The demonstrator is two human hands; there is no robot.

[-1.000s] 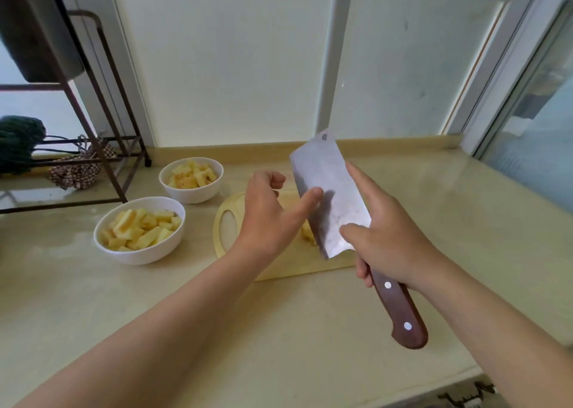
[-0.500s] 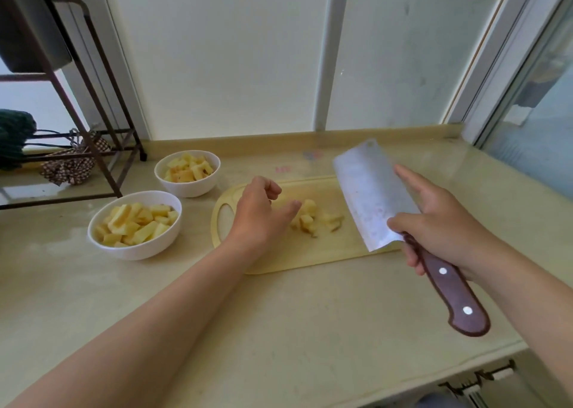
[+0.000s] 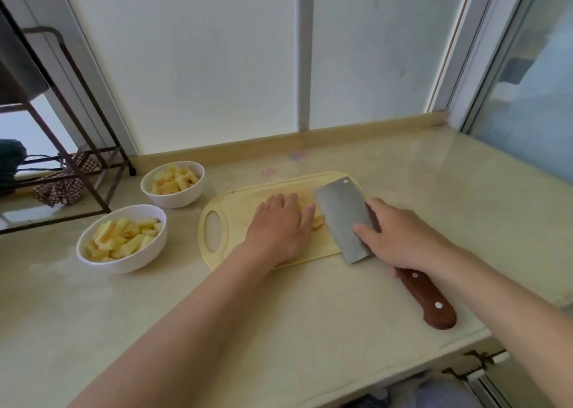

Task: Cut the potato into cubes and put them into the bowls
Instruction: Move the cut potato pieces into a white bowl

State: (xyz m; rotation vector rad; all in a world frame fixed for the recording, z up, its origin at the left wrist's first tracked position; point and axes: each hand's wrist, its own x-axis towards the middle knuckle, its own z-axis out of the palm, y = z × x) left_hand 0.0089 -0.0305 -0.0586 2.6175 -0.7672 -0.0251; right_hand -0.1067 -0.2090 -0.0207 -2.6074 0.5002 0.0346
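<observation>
A pale yellow plastic cutting board, rounded at the corners with one oval grip hole, lies on a glossy beige stone countertop. The left hand rests palm down on it, fingers straight and together, covering most of the cut potato pieces; only a few yellow chunks show past the fingertips. The right hand is wrapped round the cleaver, forefinger laid along its broad, dull grey rectangular blade, which is tilted beside the pieces. Its handle is smooth reddish-brown wood with two bright rivets. Left of the board stand two round white glazed bowls, the near bowl and the far bowl, each holding blocky potato chunks. A dark metal rack stands at the left, and frosted window panes in pale frames rise behind the counter.
</observation>
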